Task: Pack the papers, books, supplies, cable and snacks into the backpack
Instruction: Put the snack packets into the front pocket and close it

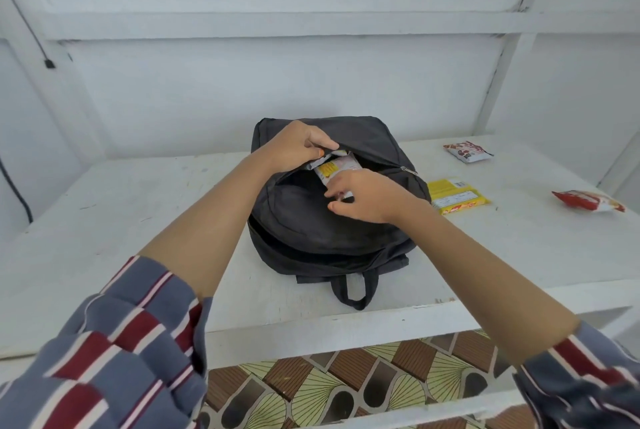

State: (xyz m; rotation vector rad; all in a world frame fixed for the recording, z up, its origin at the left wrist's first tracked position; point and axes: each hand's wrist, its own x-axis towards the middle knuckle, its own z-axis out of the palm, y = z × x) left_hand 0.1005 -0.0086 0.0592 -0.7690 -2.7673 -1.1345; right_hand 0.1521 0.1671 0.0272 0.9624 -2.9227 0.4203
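A black backpack (311, 234) lies flat on the white table (138, 206), with its front pocket unzipped. My left hand (298, 148) pinches the upper edge of that pocket and holds it apart. My right hand (360, 198) grips a white and yellow snack packet (334, 168) that sits partly inside the opening. To the right of the bag lie a yellow snack pack (457, 196), a red and white snack bag (588, 201) and a smaller red and white packet (467, 151).
White walls and a shelf ledge close in the table at the back and sides. A black cable (14, 186) hangs down at the far left. Patterned floor tiles (346, 380) show below the table's front edge.
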